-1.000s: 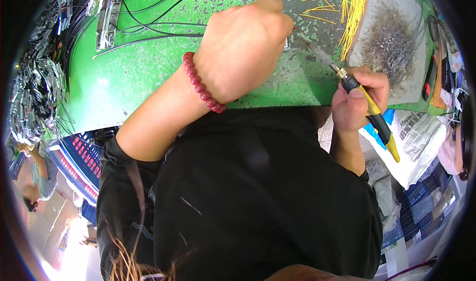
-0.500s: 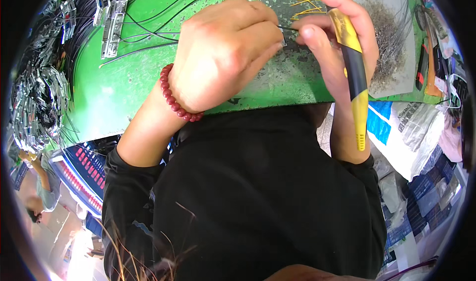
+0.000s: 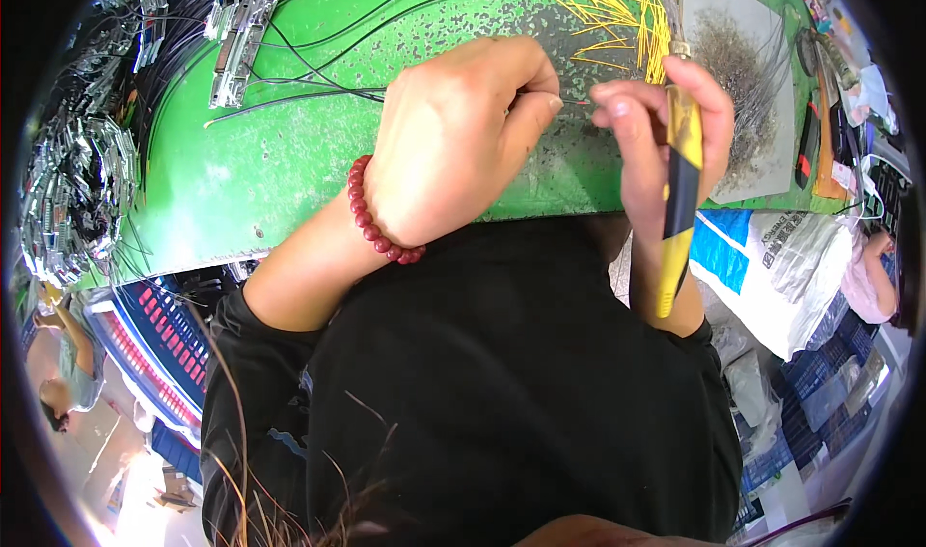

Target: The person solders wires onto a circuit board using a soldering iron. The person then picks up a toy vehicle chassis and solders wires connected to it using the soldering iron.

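Observation:
My left hand [image 3: 468, 142], with a red bead bracelet [image 3: 371, 221] at the wrist, is closed in a pinch over the table. A thin black wire [image 3: 333, 92] runs in from the left beneath it, and a short wire end [image 3: 576, 102] shows between my hands. My right hand [image 3: 656, 137] is curled around a soldering iron [image 3: 683, 176] with a yellow and black handle, its metal shaft pointing away from me. The right thumb and index finger close together beside the wire end. The left fingertips are partly hidden behind the hand.
Yellow wires [image 3: 603, 7] lie at the back. A grey sheet [image 3: 762, 176] with dark wire scraps is on the right of the green table [image 3: 299, 185]. Metal connector parts [image 3: 77, 185] with black wires pile up at left. Tools [image 3: 820, 142] lie at the right edge.
My left hand has shifted slightly right and nearer to me, and turned so its thumb shows. The right hand has also come nearer, and the soldering iron has tilted, its handle end swinging left.

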A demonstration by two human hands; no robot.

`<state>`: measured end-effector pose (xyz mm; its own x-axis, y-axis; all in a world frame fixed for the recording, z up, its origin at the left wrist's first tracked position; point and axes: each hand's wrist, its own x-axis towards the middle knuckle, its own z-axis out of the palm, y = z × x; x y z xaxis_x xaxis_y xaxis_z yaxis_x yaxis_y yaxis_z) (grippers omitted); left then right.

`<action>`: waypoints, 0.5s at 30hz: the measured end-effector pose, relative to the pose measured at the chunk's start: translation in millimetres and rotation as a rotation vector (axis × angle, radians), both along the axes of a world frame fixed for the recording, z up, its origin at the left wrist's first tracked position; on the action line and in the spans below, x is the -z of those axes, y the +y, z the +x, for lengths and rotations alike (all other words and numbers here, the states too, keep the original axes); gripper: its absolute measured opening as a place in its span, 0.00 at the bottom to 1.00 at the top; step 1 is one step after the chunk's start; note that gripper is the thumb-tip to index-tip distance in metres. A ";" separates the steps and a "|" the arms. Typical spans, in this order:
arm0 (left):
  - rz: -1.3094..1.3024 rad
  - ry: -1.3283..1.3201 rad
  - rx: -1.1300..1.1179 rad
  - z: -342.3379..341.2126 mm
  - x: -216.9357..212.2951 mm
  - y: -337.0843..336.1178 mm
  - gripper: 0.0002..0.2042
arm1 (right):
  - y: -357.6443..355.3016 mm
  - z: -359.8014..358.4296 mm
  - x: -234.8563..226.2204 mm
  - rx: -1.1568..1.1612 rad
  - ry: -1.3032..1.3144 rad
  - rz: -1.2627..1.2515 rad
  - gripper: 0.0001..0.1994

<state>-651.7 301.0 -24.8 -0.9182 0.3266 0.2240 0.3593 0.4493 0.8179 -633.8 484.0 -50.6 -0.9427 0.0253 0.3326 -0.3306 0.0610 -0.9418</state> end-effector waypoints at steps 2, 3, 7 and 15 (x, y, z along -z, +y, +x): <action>0.090 -0.075 -0.045 2.6 1.4 3.1 0.03 | -3.2 2.9 4.6 -0.004 0.078 0.028 0.21; 0.092 -0.074 -0.043 2.9 0.7 3.5 0.03 | -0.8 3.9 7.5 -0.018 0.101 0.069 0.22; 0.090 -0.109 -0.024 3.7 0.0 2.5 0.03 | 0.4 5.5 6.6 -0.004 0.085 0.077 0.22; -0.002 0.031 0.030 13.4 -0.4 6.6 0.05 | 1.7 17.4 -1.9 -0.040 0.046 0.189 0.22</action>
